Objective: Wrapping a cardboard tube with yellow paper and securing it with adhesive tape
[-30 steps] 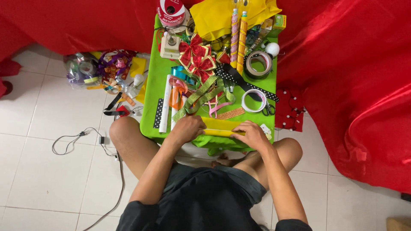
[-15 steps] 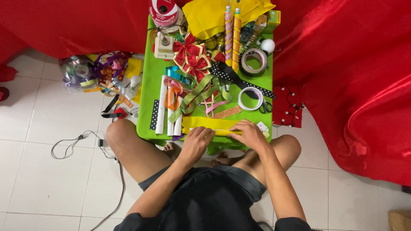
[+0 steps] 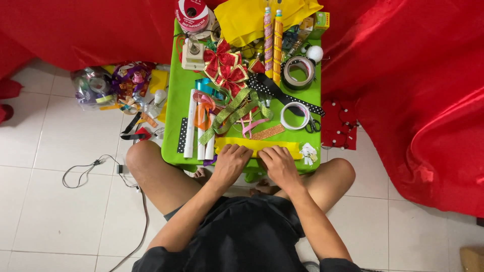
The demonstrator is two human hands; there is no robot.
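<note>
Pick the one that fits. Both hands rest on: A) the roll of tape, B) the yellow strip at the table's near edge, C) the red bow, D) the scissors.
B: the left hand and right hand lie side by side on the yellow strip.

Home craft corner: white tiled floor [image 3: 60, 211], red drapes [image 3: 413, 90], low green worktop [image 3: 174, 131] crowded with ribbon bows [image 3: 227, 68], tape rolls [image 3: 298, 72].

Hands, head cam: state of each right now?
Left hand: palm down, fingers curled, pressing on the yellow strip; no visible grasp.
Right hand: palm down beside it, pressing the same strip.
</note>
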